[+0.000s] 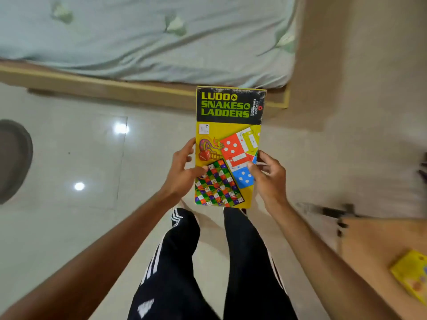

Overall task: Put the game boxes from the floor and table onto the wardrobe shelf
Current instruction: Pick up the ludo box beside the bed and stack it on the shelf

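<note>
Tiled floor [69, 158] below; both hands hold Ludo box [228, 135], long axis pointing away.

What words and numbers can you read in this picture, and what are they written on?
"LUDO & SNAKES & LADDERS": green letters on the black band atop the game box, held by the left hand and right hand.
"PARSONS Cartamundi": sideways, at that band's right end.
"4+": small white label under the band; its other print is too small.
Second yellow box on the table: too blurred to read.
</note>
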Available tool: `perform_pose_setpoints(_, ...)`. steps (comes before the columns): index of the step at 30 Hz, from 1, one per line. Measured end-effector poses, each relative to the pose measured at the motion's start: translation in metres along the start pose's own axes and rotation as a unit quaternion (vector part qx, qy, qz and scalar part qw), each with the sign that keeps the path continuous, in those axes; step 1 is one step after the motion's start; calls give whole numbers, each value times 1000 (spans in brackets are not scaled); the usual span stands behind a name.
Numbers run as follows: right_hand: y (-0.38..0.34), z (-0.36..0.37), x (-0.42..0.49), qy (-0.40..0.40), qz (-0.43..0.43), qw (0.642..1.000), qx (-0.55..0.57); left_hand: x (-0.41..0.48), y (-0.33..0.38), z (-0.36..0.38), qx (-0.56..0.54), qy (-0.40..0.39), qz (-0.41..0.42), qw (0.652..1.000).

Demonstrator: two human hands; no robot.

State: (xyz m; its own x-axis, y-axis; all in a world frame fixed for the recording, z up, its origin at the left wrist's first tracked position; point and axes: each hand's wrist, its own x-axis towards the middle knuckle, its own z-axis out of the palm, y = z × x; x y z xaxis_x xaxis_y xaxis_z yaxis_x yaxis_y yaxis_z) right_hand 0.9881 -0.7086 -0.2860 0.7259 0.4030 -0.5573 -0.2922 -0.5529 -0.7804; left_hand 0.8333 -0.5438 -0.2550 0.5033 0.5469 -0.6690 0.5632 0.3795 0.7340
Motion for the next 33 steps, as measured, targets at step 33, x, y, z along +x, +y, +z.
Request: perform_pose_setpoints(33,-239,-461,265,112,-52,985,121,182,423,411,14,-159,104,982)
